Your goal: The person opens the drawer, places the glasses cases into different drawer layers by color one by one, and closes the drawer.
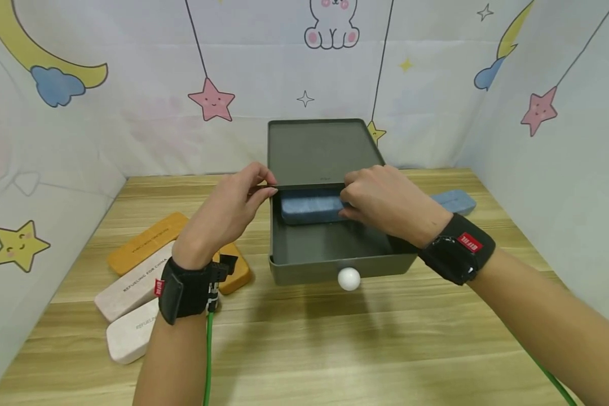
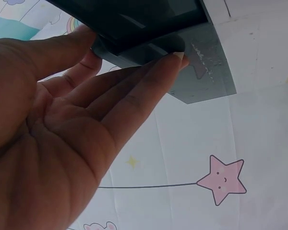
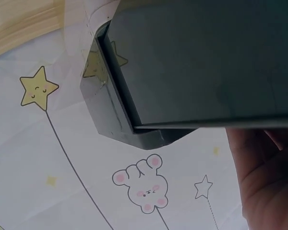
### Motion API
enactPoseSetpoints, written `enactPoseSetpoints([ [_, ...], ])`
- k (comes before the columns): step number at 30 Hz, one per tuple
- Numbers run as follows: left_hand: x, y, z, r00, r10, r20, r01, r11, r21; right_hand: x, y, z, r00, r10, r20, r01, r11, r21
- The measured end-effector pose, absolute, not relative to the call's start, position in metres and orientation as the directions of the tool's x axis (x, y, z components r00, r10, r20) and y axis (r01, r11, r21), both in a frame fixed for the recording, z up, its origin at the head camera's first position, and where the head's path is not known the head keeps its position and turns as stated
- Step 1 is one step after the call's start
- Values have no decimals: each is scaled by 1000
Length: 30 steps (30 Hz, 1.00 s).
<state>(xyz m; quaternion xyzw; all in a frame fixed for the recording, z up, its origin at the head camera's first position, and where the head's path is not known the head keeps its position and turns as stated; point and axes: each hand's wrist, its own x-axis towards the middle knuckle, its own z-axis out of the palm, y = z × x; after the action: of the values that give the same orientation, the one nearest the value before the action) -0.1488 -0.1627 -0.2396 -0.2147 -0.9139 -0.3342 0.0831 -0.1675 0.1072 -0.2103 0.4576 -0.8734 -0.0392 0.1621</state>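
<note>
A dark grey drawer box (image 1: 317,149) stands on the table, its drawer (image 1: 330,270) pulled toward me with a round white knob (image 1: 349,279) in front. At the back of the drawer lies a blue oblong case (image 1: 309,207). My right hand (image 1: 385,197) reaches in over the drawer's right side, curled fingers and thumb at the blue case; the right wrist view hides the fingertips behind a grey wall (image 3: 206,67). At the box's front left corner, my left hand (image 1: 228,206) pinches the edge with thumb and fingers; fingertips (image 2: 175,62) touch it.
To the left lie an orange case (image 1: 147,242) and two whitish cases (image 1: 137,282) (image 1: 132,332), with another orange case (image 1: 238,270) partly behind my left wrist. A second blue case (image 1: 454,202) lies to the right. Printed cloth walls (image 1: 157,141) enclose the table.
</note>
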Motion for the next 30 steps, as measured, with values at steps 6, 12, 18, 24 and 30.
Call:
enactPoseSetpoints([
  [6,-149,-163,-239,-894,338,294,448,687,572,-170,107,-206,-549,-808,212,-784,586,204],
  [12,-149,-162,-239,-897,335,287,442,692,571,-169,106,-201,-558,-809,186,-789,586,182],
  [18,-149,-163,-239,-893,340,294,449,689,569,-169,102,-197,-535,-825,181,-805,563,189],
  [24,-149,-164,-238,-892,340,300,453,691,563,-171,99,-196,-539,-822,183,-790,569,228],
  [30,-148,-164,-237,-897,339,285,443,696,565,-171,96,-196,-518,-832,197,-789,554,264],
])
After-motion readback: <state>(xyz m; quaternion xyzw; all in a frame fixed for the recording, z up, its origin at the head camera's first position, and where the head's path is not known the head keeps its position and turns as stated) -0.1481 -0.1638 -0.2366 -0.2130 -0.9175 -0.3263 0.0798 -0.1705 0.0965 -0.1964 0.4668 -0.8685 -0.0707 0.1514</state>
